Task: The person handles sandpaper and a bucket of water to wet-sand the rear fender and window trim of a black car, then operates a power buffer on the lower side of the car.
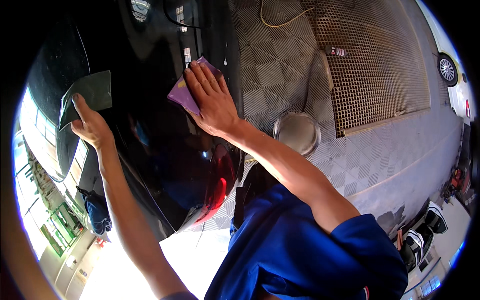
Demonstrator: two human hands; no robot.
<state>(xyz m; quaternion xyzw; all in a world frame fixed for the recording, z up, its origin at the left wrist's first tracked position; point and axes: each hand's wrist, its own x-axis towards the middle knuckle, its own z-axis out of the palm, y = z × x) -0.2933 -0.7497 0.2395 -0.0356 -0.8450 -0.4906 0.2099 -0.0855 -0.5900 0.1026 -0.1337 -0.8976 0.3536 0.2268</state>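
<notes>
My left hand (93, 125) pinches a thin, stiff-looking dark grey-green sheet (95, 92) between thumb and fingers, in front of the car's dark rear window. With fingers together, my right hand (214, 100) presses a purple sheet (183, 95) flat against the glossy black body panel of the car (165, 150). The purple sheet has a small yellow patch and sticks out on both sides of the fingers; whether it is cloth or abrasive paper I cannot tell. The red tail light (220, 187) sits nearer to me on the same panel.
A round metal basin (297, 133) stands on the patterned tile floor beside the car, just beyond my right forearm. A floor grating (375, 75) holds a small dark bottle (335, 51). A yellow hose (280, 25) lies farther off. A white car (455, 80) is at the far right.
</notes>
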